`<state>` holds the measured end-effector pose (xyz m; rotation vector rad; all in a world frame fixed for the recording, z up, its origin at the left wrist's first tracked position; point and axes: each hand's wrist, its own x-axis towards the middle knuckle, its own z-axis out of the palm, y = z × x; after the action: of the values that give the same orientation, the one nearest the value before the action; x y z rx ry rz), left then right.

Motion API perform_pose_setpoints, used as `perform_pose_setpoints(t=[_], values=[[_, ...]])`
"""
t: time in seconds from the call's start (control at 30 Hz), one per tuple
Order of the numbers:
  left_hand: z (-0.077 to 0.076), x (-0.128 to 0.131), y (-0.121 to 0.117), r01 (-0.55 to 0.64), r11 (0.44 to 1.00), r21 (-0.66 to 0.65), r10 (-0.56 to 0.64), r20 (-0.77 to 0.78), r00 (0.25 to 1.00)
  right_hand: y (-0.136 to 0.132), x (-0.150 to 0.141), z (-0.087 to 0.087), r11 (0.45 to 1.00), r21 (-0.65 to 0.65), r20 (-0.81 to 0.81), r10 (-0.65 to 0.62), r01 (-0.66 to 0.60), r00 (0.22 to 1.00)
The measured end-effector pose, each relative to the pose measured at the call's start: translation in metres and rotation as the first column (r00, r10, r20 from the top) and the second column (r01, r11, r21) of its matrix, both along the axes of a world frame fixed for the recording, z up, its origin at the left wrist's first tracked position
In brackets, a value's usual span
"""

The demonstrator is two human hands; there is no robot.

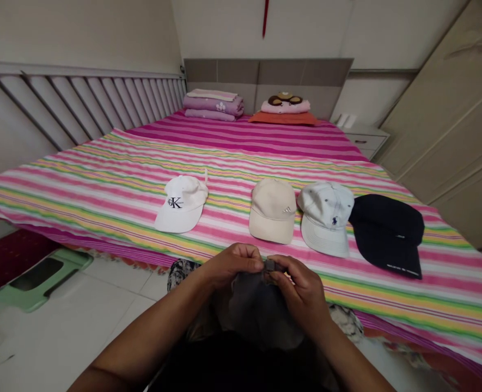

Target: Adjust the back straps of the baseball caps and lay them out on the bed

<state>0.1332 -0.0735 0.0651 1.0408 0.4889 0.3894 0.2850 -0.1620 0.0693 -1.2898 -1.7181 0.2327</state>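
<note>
My left hand (241, 260) and my right hand (301, 283) meet close to my body, over the near edge of the bed. Between them is a dark grey cap (246, 296), its lower part lost in shadow. Both hands pinch its strap at a small grey buckle (270, 265). On the bed in front lie a white cap (185, 201) with black letters, a beige cap (272, 209), a pale grey-blue cap (326, 215) with a small dark emblem, and a black cap (388, 231). The pale one touches or slightly overlaps the black one.
A striped sheet (114, 185) covers the bed. Folded purple bedding (212, 105) and a pink-and-orange pile (285, 111) lie by the headboard (241, 71). A green stool (40, 280) stands at floor left, a white nightstand (363, 139) at back right.
</note>
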Motion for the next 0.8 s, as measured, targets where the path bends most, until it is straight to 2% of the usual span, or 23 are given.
perform_pose_setpoints(t=[0.13, 0.23, 0.33, 0.4, 0.47, 0.53, 0.6, 0.67, 0.73, 0.8], values=[[0.0, 0.002, -0.001, -0.056, 0.998, -0.027, 0.058, 0.075, 0.995, 0.0, -0.001, 0.0, 1.0, 0.0, -0.005, -0.015, 0.015, 1.0], [0.002, 0.002, 0.0, -0.051, 0.998, -0.048, 0.055, 0.088, 0.995, 0.001, 0.0, 0.001, 0.999, -0.03, -0.015, 0.014, -0.014, 1.0], [0.002, 0.002, 0.0, -0.035, 0.995, -0.097, 0.04, 0.053, 0.998, 0.003, 0.001, 0.002, 0.993, -0.106, -0.087, 0.042, -0.051, 0.995], [0.002, 0.002, 0.0, -0.006, 0.996, -0.086, 0.006, 0.001, 1.0, 0.003, 0.003, 0.004, 0.977, -0.196, -0.176, 0.053, -0.088, 0.983], [0.002, 0.002, 0.001, 0.026, 0.998, -0.05, -0.028, -0.039, 0.999, 0.004, 0.005, 0.007, 0.936, -0.313, -0.333, 0.049, -0.159, 0.942], [0.003, 0.003, 0.001, 0.031, 0.999, -0.044, -0.033, -0.048, 0.998, 0.006, 0.008, 0.009, 0.867, -0.416, -0.497, 0.037, -0.276, 0.867], [0.005, 0.003, 0.002, 0.037, 0.997, -0.071, -0.039, -0.035, 0.999, 0.008, 0.012, 0.011, 0.78, -0.494, -0.564, 0.049, -0.384, 0.825], [0.006, 0.002, 0.003, 0.043, 0.995, -0.09, -0.045, -0.027, 0.999, 0.009, 0.016, 0.012, 0.705, -0.551, -0.564, 0.078, -0.446, 0.822], [0.007, 0.001, 0.006, 0.047, 0.994, -0.096, -0.051, -0.036, 0.998, 0.01, 0.018, 0.012, 0.676, -0.57, -0.574, 0.078, -0.467, 0.815], [0.006, 0.0, 0.008, 0.069, 0.992, -0.103, -0.077, -0.075, 0.994, 0.01, 0.019, 0.011, 0.691, -0.557, -0.62, 0.024, -0.461, 0.784]])
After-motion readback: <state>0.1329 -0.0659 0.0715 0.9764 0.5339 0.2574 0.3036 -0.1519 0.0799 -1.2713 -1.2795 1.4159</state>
